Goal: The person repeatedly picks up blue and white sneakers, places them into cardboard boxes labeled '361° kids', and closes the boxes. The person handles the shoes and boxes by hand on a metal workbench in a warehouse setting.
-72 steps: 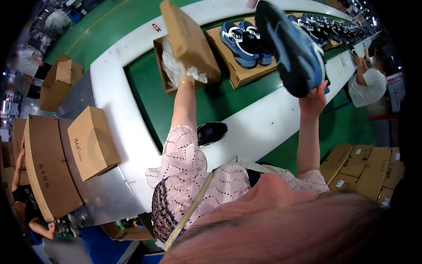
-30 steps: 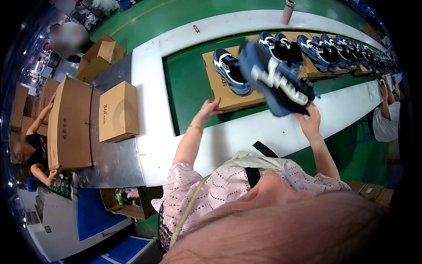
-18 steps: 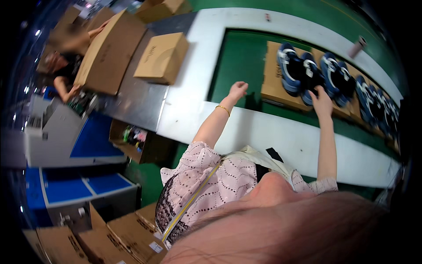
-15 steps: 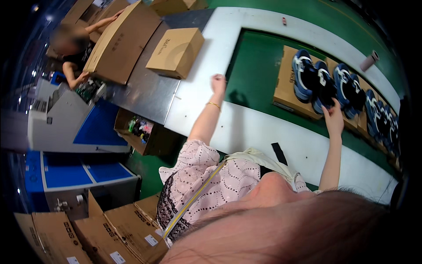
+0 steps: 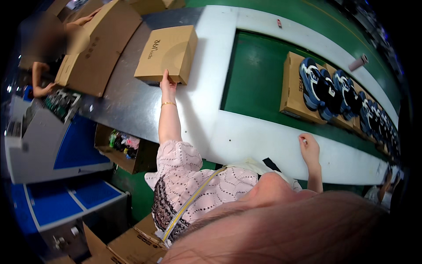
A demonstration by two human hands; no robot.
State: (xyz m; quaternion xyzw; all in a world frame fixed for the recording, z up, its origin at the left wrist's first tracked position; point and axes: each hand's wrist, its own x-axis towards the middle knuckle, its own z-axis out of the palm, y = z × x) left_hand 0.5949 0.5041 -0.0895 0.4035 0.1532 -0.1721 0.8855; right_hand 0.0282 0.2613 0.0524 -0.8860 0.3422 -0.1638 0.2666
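The left hand (image 5: 169,88) grasps the box (image 5: 165,50) at its near edge, thumb on top, other fingers partly hidden beneath. The right hand (image 5: 310,148) curls loosely above the near table (image 5: 259,136); its contents I cannot tell.

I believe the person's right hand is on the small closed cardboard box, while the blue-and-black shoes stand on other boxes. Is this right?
Not quite: the head view shows the left hand on the small closed cardboard box. The right hand is apart from it. The blue-and-black shoes do stand on other boxes.
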